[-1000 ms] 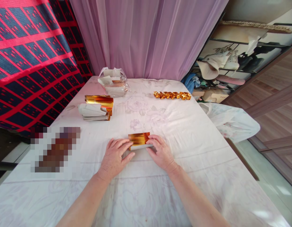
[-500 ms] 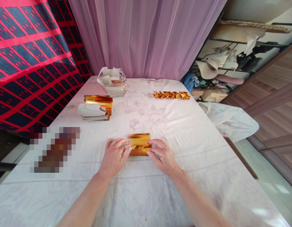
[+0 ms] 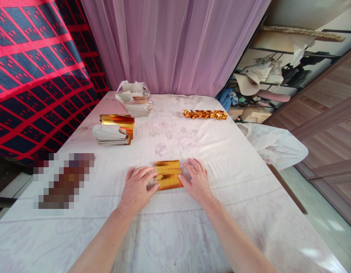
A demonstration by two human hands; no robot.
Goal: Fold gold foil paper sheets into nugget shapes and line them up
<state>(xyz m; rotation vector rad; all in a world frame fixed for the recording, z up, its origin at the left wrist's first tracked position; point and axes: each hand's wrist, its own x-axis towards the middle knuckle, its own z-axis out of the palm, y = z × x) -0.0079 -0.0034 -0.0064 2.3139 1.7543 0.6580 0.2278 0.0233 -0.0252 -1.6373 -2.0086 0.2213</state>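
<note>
A rectangle of gold foil paper (image 3: 167, 181) with crosswise creases lies on the table in front of me. At its left edge, my left hand (image 3: 138, 185) holds the sheet, fingertips on the side and thumb at the lower left corner. My right hand (image 3: 196, 180) is open at the opposite edge. Its thumb touches the foil there, while the other fingers are raised and apart. Farther left stand a stack of folded white-backed sheets (image 3: 111, 135) and curved gold foil sheets (image 3: 118, 120). A row of folded gold foil pieces (image 3: 204, 114) lies at the back right.
A clear plastic bag (image 3: 135, 99) with more sheets stands at the table's back left. The table (image 3: 170, 235) has a pale floral cloth. A blurred patch (image 3: 66, 182) covers something on the left. Beyond the right edge are a white bag (image 3: 280, 146) and a shoe rack (image 3: 266, 81).
My right fingers have lifted off the foil and spread, leaving the thumb at its edge. The foil's lower part has shifted slightly toward me. My left hand stays almost still.
</note>
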